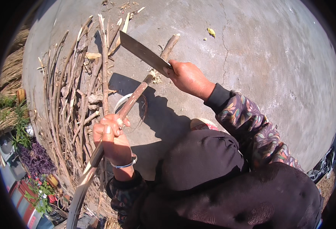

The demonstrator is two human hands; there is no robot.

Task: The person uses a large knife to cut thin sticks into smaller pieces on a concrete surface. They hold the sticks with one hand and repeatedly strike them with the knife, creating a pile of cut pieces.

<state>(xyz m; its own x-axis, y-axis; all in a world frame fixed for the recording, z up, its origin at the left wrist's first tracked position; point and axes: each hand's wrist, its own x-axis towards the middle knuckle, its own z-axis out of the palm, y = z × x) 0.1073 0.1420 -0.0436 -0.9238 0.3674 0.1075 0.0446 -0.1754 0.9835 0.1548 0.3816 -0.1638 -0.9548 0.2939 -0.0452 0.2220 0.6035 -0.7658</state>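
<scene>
My left hand is wrapped round a long wooden branch, partly stripped of bark, that slants from the lower left up to the middle. In my right hand is a cleaver; its broad dark blade points to the upper left, just beyond the branch's far end. The fingers close round its handle, which they hide. Pale wood chips lie by the branch's tip. Past the blade a short cut piece of wood rests on the concrete. A thin pale hoop shows behind the branch.
A pile of long sticks spreads over the concrete floor on the left. Potted plants and purple foliage stand beyond it. My knee in dark cloth fills the lower middle. A yellow leaf lies far off.
</scene>
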